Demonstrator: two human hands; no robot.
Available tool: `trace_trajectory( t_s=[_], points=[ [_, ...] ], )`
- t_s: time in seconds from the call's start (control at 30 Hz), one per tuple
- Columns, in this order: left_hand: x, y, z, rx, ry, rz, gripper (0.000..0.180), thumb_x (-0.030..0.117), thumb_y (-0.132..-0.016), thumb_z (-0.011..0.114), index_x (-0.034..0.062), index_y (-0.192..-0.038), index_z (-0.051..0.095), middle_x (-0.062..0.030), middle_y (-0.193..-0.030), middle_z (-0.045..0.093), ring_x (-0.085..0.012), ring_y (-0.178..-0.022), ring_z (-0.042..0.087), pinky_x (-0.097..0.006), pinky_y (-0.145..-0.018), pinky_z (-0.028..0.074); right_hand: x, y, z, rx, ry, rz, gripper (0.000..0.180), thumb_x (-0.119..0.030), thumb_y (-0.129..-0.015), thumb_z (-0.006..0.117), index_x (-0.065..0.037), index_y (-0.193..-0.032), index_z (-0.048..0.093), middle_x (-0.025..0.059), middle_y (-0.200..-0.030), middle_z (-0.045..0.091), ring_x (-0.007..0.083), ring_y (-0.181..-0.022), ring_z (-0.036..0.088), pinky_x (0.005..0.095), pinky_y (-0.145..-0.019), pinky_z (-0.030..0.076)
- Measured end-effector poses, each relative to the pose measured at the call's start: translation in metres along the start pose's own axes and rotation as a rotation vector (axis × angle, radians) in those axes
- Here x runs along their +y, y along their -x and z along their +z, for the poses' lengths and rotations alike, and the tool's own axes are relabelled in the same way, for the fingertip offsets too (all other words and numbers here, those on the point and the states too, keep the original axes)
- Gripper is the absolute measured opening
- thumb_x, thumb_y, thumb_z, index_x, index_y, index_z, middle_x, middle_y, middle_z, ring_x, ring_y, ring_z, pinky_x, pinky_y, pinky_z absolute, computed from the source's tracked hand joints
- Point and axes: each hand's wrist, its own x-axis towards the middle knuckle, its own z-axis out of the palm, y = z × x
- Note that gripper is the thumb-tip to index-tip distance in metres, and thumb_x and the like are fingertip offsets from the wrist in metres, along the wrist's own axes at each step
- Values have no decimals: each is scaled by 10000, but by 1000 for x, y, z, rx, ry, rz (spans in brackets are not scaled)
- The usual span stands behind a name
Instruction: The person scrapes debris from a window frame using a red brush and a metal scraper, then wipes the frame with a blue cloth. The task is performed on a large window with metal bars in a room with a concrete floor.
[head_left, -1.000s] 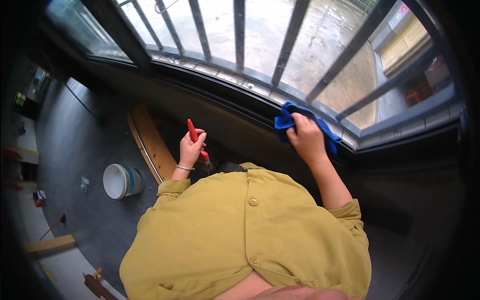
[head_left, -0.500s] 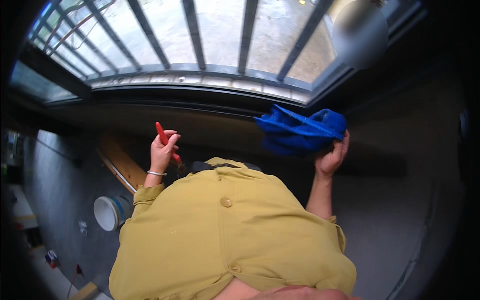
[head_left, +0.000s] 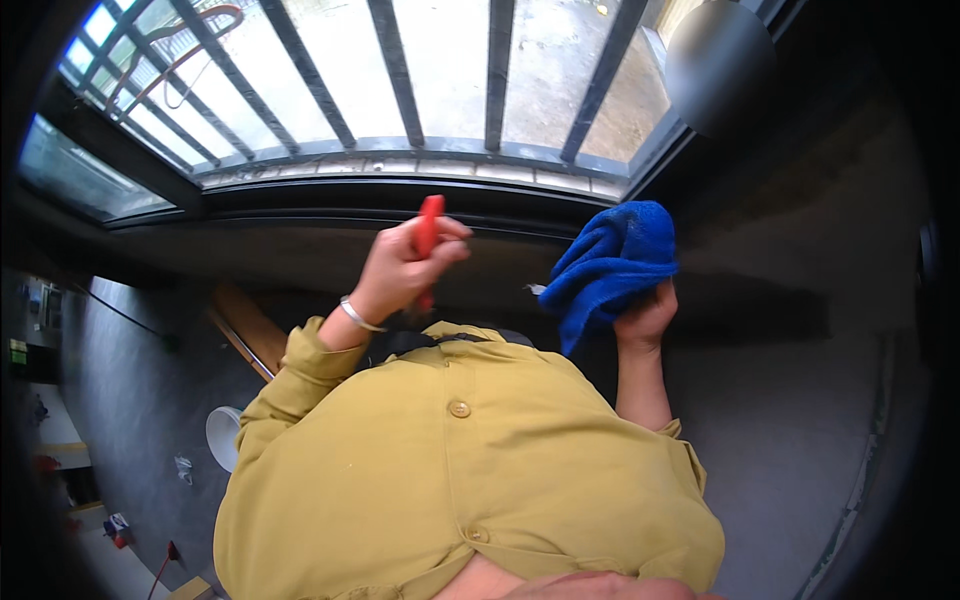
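My left hand [head_left: 400, 265], with a bangle at the wrist, is closed around the red handle of a tool [head_left: 428, 228] in front of my belly. The handle stands nearly upright; its lower end is dark and too unclear to name. To the right, a bunched blue cloth [head_left: 615, 262] hangs from my right hand [head_left: 646, 318], whose fingers grip its right side from below. Folds of the cloth hide part of those fingers. A small white tag sticks out at the cloth's left edge. Both hands are just below the black window frame [head_left: 400, 200], apart from it.
Metal bars [head_left: 398, 75] run across the window ahead. A wooden board [head_left: 250, 325] and a white bucket [head_left: 222, 438] are at my left, the bucket partly behind my sleeve. Crumpled clear plastic [head_left: 184, 470] lies on the floor. A dark wall [head_left: 800, 260] rises at the right.
My left hand has moved right and up with the red-handled tool, closer to the cloth. In my right hand the blue cloth has swung from spread sideways to hanging bunched.
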Motion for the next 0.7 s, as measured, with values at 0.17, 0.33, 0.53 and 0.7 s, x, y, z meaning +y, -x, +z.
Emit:
trace_trajectory(
  t_s=[0.17, 0.33, 0.53, 0.7],
  points=[
    [36, -22, 44, -209, -291, 376, 423, 156, -680, 744, 33, -1052, 585, -130, -970, 599, -241, -829, 602, -290, -712, 475, 51, 3, 37, -181, 412, -322, 300, -117, -865, 530, -61, -1155, 472, 90, -1198, 472, 179, -1060, 482, 328, -934, 367],
    [8, -15, 39, -72, -197, 287, 389, 85, -670, 714, 27, -1031, 581, -141, -850, 618, -253, -767, 627, -279, -662, 480, 79, 5, 45, -35, 715, -509, 315, -11, -798, 613, -45, -1081, 480, 69, -1174, 447, 167, -1045, 475, 298, -898, 374],
    [17, -27, 11, -82, -551, 403, 252, 132, -686, 681, 79, -919, 601, -117, -730, 612, -272, -649, 611, -312, -556, 484, 99, 47, -15, -96, 1404, -661, 381, 3, -723, 657, -22, -1052, 466, 136, -1080, 484, 261, -973, 520, 324, -819, 419],
    [15, -29, 34, -409, -780, 654, 186, 210, -684, 663, 101, -793, 558, -55, -603, 558, -242, -545, 587, -340, -476, 460, 160, 40, -32, -395, 1510, -436, 299, -112, -773, 612, -71, -1042, 488, 151, -940, 517, 267, -855, 529, 377, -773, 420]
  ],
)
